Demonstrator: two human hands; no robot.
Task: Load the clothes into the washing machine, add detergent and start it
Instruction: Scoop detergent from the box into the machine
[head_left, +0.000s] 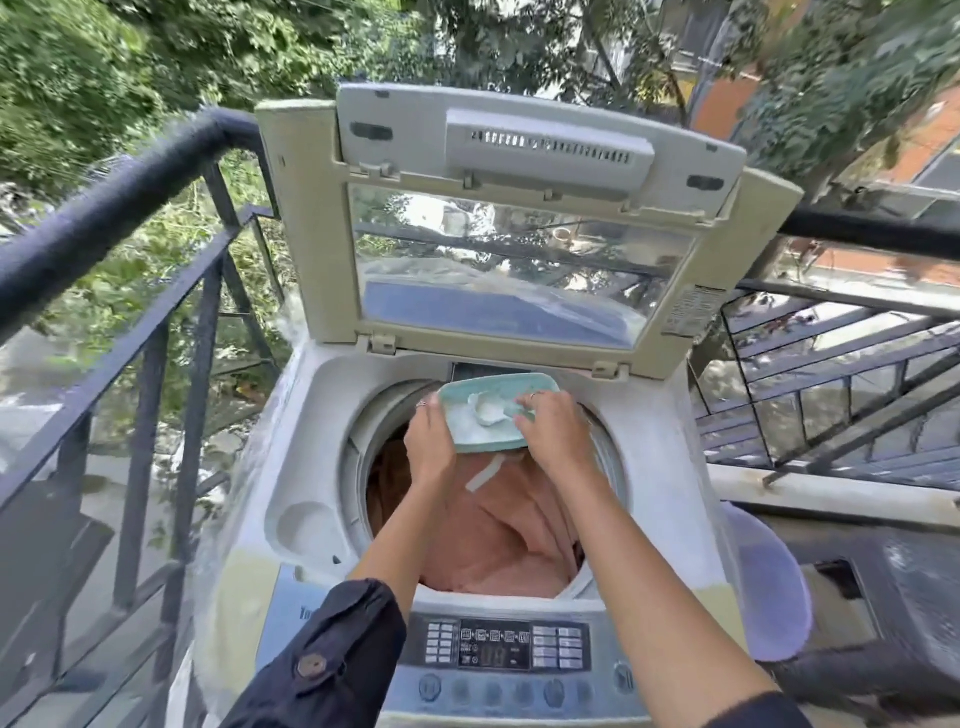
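Observation:
A top-loading washing machine stands with its lid raised. Pink clothes fill the drum. Over the far side of the drum my left hand holds a light green detergent box of white powder, tilted toward me. My right hand reaches into the box and pinches a white scoop lying in the powder. The control panel with its display and buttons sits at the machine's near edge.
A dark metal railing runs along the left and behind the machine. To the right, a lavender plastic basket stands next to the machine, with a dark object beyond it. Trees and buildings lie past the railing.

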